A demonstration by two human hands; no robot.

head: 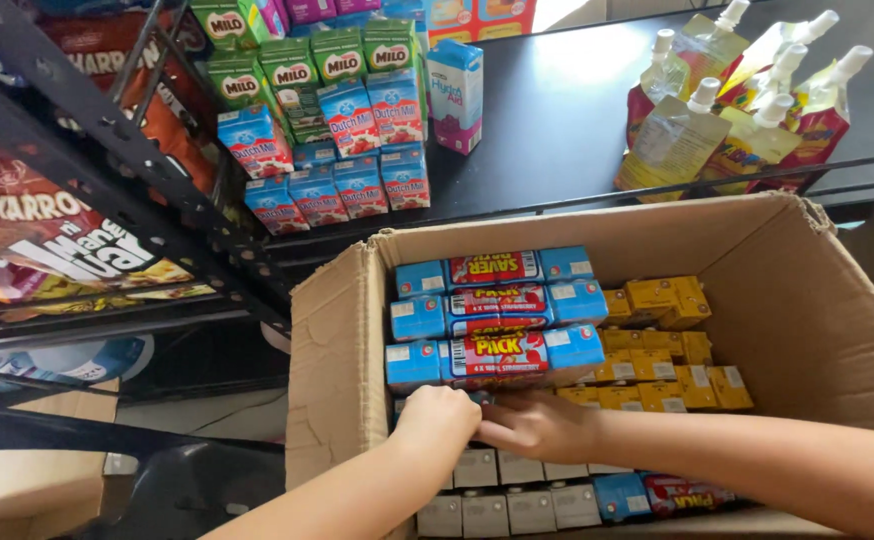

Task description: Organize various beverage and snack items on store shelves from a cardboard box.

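- Inside an open cardboard box (357,330), seen from above: both hands meeting at the near edge of a blue multipack of drink cartons (497,360).
- Left hand (437,418): fingers curled down over the multipack's near edge, touching it; whether gripping or only resting, cannot tell.
- Right hand (537,425): fingers held together, pointing left, tips tucked against the left hand at the same pack's edge; thumb hidden.
- Behind that pack, toward the far wall of the box: two more blue multipacks (497,290), lying flat, side by side, touching.
- Right of the blue packs: small yellow drink cartons (657,350), packed close in rows.
- Nearest the viewer, under the forearms: grey carton tops (517,500) in rows, plus one more blue and red pack (657,495).
- Beyond the box, on a dark shelf (557,110): stacked blue cartons (347,170), green cartons (297,70) behind them, one pale blue carton (455,95) standing alone.
- Far right of that shelf: spouted drink pouches (737,100), leaning together.
- Left side: black wire rack (107,150) holding snack bags (37,230).
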